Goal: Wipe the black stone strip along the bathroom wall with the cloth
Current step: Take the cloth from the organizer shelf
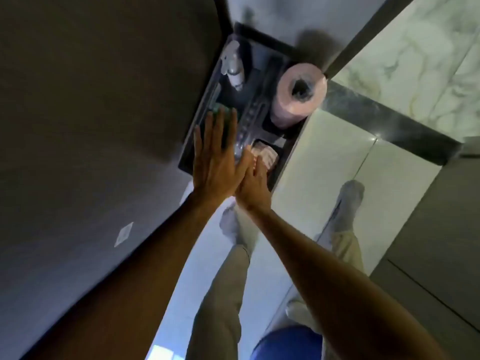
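Observation:
A black caddy [259,42] stands on the floor in the corner below me. A pinkish cloth [267,154] lies folded in its near right compartment. My right hand [255,183] reaches down to it, fingertips touching the cloth's near edge, with no grip showing. My left hand [215,157] is spread flat over the caddy's left side, fingers straight and apart, holding nothing. The black stone strip [389,123] runs along the wall to the right of the caddy, between glossy white tiles below and marbled tiles above.
The caddy also holds a white spray bottle [233,66], a pink paper roll [298,92] and something green [220,110] under my left fingertips. A dark panel [91,100] fills the left. My legs in beige trousers [220,281] stand below, beside a blue object [285,341].

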The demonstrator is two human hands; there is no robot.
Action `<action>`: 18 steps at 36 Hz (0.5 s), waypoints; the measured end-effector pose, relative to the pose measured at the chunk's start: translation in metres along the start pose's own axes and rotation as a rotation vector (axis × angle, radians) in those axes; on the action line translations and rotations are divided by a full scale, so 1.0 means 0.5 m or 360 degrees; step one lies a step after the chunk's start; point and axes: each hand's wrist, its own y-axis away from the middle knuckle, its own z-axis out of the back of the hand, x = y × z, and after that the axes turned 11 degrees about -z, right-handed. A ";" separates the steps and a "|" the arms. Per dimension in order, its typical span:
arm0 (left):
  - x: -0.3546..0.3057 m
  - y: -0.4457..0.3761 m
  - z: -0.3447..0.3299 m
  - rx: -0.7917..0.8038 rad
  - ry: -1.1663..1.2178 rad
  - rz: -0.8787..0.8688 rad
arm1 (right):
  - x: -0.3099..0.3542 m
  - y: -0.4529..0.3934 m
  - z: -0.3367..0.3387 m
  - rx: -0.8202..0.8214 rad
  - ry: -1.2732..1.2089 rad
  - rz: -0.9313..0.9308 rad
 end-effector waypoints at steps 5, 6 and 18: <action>0.020 -0.119 -0.112 -0.0294 0.0014 -0.0252 | -0.041 -0.115 -0.079 -0.0128 0.0080 -0.0369; 0.017 -0.133 -0.131 -0.0273 0.0016 -0.0286 | -0.045 -0.121 -0.093 -0.0172 0.0095 -0.0381; 0.013 -0.158 -0.176 -0.0206 -0.0119 -0.0287 | -0.050 -0.126 -0.071 -0.0306 -0.0016 -0.0348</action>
